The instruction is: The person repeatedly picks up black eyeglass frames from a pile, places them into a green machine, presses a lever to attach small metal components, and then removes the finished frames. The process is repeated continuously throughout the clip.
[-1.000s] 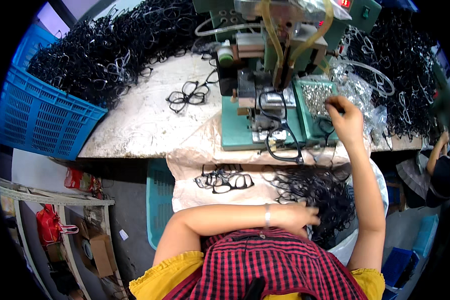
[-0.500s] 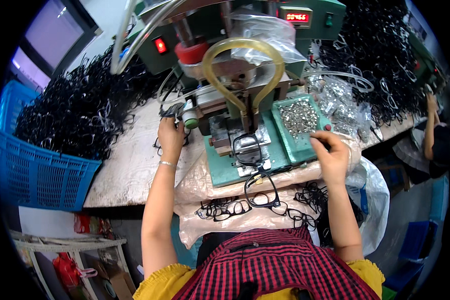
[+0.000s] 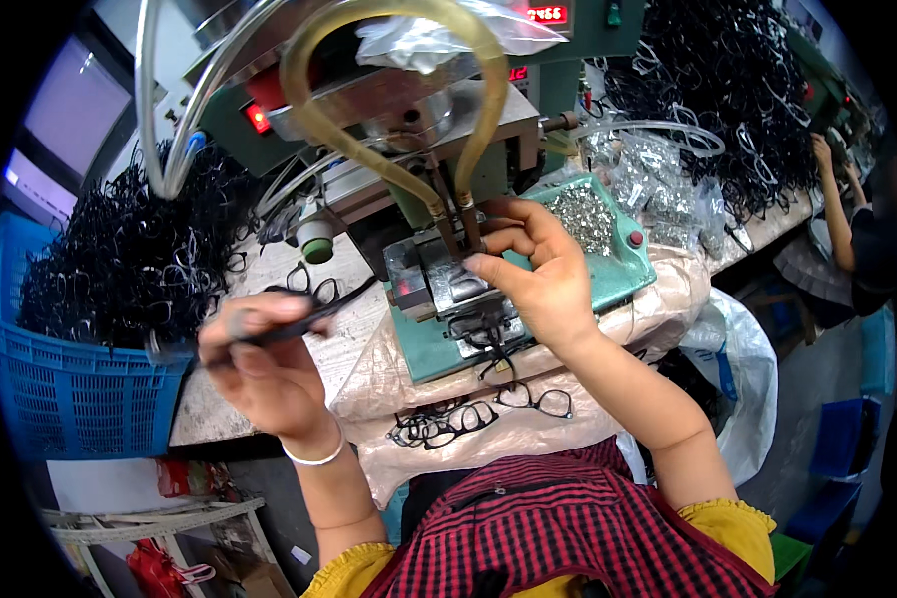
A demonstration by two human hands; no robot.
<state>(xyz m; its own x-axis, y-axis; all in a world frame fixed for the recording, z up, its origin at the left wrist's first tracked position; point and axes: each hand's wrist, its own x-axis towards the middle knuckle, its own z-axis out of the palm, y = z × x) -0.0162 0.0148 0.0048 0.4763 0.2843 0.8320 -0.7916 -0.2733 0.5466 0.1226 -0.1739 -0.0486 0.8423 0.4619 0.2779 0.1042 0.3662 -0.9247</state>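
My left hand (image 3: 259,369) is closed around a black eyeglass frame (image 3: 309,309), lifted above the workbench's front left part. My right hand (image 3: 533,269) reaches to the metal jig (image 3: 448,284) of a green press machine (image 3: 468,120), fingertips pinched at the jig; whether they hold a small part I cannot tell. A black frame (image 3: 483,334) lies on the machine's base just under that hand. Right behind my right hand a green tray (image 3: 628,264) holds several small metal parts.
A blue basket (image 3: 80,394) heaped with black frames stands at the left. More frames (image 3: 468,419) lie on cloth over my lap. Yellowish hoses (image 3: 389,60) arch above the jig. Bags of metal parts (image 3: 658,179) sit right. Another person's arm (image 3: 835,189) works far right.
My left hand has come back from the machine toward me holding a black frame. My right hand moved from the parts tray to the jig. The view has leaned closer to the machine.
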